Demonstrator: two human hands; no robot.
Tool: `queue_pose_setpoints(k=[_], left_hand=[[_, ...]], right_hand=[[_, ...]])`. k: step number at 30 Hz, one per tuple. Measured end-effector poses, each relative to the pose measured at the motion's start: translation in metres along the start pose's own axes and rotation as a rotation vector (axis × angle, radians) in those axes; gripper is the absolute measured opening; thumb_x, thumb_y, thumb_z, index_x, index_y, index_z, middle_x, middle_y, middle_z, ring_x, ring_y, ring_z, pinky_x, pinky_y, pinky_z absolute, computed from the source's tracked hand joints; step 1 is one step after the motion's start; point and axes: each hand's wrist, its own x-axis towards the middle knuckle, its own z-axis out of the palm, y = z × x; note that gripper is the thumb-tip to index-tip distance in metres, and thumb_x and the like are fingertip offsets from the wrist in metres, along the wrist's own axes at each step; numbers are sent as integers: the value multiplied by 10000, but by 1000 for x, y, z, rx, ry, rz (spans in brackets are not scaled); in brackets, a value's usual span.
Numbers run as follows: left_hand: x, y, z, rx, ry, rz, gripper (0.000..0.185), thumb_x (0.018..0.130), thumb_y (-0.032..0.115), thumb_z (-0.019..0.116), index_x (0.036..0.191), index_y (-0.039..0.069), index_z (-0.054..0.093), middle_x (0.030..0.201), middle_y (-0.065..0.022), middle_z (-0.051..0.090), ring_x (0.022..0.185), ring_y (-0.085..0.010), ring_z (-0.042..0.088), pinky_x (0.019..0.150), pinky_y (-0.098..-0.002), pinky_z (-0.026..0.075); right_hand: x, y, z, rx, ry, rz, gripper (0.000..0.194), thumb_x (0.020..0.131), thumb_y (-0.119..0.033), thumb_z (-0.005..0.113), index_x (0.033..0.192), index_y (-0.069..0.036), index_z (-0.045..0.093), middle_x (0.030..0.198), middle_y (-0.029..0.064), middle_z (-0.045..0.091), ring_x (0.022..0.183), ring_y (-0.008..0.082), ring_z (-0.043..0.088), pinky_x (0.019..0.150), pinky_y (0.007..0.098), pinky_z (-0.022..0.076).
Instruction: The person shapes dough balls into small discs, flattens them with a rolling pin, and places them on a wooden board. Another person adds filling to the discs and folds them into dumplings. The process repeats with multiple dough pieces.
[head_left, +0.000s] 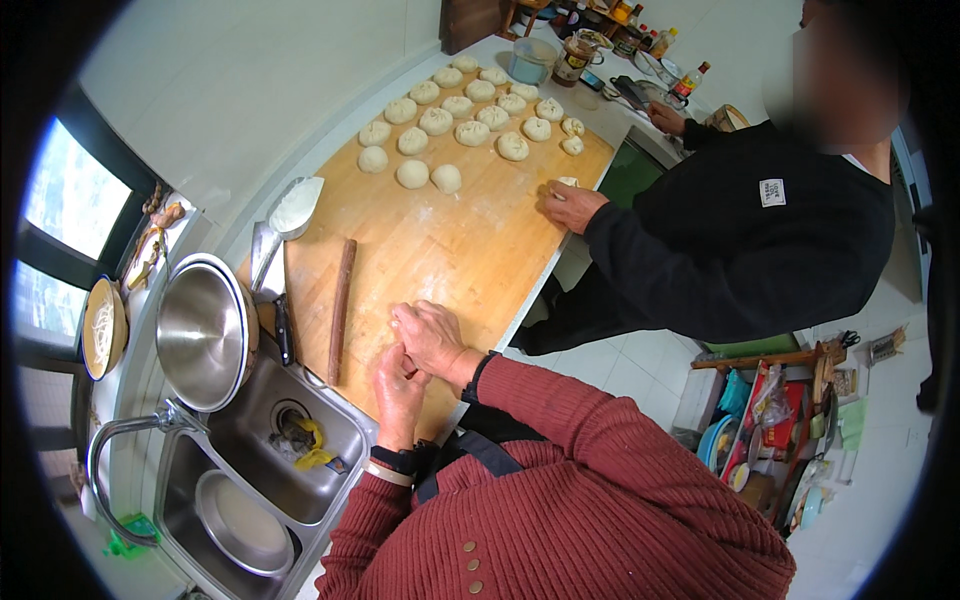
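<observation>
My left hand and my right hand meet over the near end of a floured wooden board. Their fingers are curled together; whatever may be between them is hidden. Just left of them lies a slim brown rolling pin. Three smooth dough balls, one among them, sit farther up the board. Beyond these, several pleated stuffed buns spread toward the far end. Against the left edge of the board, a metal scoop of flour rests over a broad-bladed kitchen knife with a black handle.
A co-worker's hand holds a piece of dough at the board's right edge. Their other hand is by a dark-bladed utensil. At left stand a steel bowl, a curved faucet and a double sink holding a basin.
</observation>
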Motion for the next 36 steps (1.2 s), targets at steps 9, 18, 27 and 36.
queue_pose_setpoints(k=[9,18,27,36], left_hand=[[2,-1,-2,4,-20,16,283,723,-28,812,949,-8,643,787,-67,570,715,-184,571,668,-339,507],[-1,7,-3,29,-16,41,287,746,-60,810,987,-20,661,795,-53,604,717,-154,612,674,-314,534],[-1,3,-2,-45,-25,0,308,765,-53,815,1039,-22,676,825,-45,619,735,-142,620,689,-308,543],[-3,13,-4,6,-29,15,304,775,-54,809,1048,-18,678,837,-48,623,749,-142,627,700,-308,548]], right_hand=[[0,-1,1,-10,18,9,118,946,-197,630,946,-84,595,771,142,692,822,369,657,727,497,520],[0,-3,0,-11,18,14,123,920,-195,653,911,-93,584,758,126,693,821,350,655,732,479,520],[0,-2,2,-23,4,20,119,935,-198,639,915,-95,583,767,120,681,821,346,650,735,476,517],[-1,-3,2,-19,38,16,109,897,-186,655,903,-100,588,764,118,678,810,343,650,731,470,520]])
